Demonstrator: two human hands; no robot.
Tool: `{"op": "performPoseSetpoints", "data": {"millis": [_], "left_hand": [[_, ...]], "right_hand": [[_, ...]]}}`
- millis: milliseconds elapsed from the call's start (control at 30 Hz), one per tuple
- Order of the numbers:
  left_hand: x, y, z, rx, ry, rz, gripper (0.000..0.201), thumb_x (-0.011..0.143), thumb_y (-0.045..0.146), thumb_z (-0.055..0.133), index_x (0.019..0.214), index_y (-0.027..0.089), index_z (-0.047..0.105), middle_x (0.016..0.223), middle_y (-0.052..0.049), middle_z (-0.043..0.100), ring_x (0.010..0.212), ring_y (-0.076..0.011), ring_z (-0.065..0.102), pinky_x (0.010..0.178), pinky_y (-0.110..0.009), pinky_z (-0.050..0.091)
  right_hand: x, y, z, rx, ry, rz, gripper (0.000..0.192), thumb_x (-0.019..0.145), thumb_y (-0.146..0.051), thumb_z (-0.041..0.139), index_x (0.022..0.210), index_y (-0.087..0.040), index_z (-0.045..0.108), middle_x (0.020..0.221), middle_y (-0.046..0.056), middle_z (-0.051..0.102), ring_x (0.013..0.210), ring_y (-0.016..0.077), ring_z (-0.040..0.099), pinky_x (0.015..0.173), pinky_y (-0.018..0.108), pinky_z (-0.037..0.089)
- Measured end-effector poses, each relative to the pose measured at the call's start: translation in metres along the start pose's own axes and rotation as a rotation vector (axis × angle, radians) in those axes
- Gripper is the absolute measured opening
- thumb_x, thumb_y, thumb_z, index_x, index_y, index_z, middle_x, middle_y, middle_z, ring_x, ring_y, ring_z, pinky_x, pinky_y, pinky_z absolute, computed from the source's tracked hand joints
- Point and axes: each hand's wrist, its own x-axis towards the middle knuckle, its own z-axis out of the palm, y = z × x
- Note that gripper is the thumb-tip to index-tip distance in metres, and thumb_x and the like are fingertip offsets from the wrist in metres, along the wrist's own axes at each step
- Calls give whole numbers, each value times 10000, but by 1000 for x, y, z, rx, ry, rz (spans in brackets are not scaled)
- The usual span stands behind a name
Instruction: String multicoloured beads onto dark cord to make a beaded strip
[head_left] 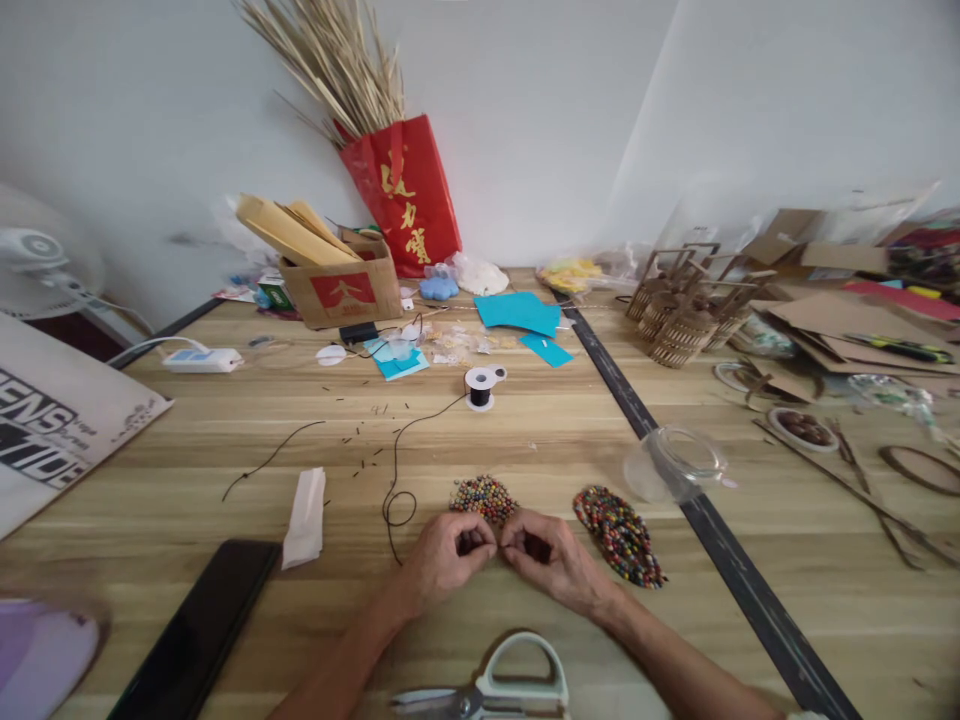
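Note:
My left hand (448,555) and my right hand (551,555) meet fingertip to fingertip low in the middle of the wooden table (525,450). Both are pinched shut around something small and dark; what it is I cannot tell. A round patch of multicoloured beads (484,496) lies just beyond my fingers. A larger oval beaded piece (619,533) rests to the right of my right hand. Black thread (397,470) loops on the table left of my left hand and runs back to a small spool (481,387).
Scissors (487,690) lie at the near edge below my hands. A dark phone (199,630) and folded white tissue (305,517) sit to the left. A clear plastic jar (675,462) lies on its side right. Cardboard box (341,280), red bag (405,195), blue paper (519,312) stand behind.

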Motion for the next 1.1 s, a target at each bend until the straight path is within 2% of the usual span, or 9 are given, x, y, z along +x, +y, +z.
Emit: {"op": "performPoseSetpoints", "data": {"millis": [367, 700, 933, 1100], "left_hand": [[0, 5, 0, -12, -11, 4, 88, 725, 162, 611, 694, 127, 685, 626, -12, 633, 586, -113, 519, 565, -200, 382], [0, -9, 5, -87, -15, 36, 94, 722, 187, 609, 739, 139, 688, 634, -9, 632, 575, -109, 501, 542, -196, 388], [0, -6, 2, -62, -14, 36, 89, 746, 187, 605, 718, 131, 667, 638, -4, 616, 590, -105, 503, 555, -195, 388], [0, -1, -1, -64, -26, 27, 96, 755, 189, 589, 714, 128, 651, 615, 12, 588, 556, -94, 467, 545, -194, 380]], "right_hand": [[-1, -3, -1, -64, -3, -73, 88, 768, -100, 519, 781, -165, 576, 654, -26, 523, 583, 93, 474, 545, 179, 364], [-1, -4, -2, -103, -10, -97, 68, 781, -119, 523, 777, -175, 562, 668, -20, 530, 598, 97, 476, 549, 182, 371], [-1, -5, -2, -100, -21, -103, 61, 782, -132, 520, 777, -175, 565, 678, -16, 539, 608, 99, 491, 562, 186, 387], [-1, -8, -2, -50, -19, -45, 35, 787, -157, 531, 781, -174, 561, 648, -30, 528, 569, 89, 467, 524, 176, 368]]}}
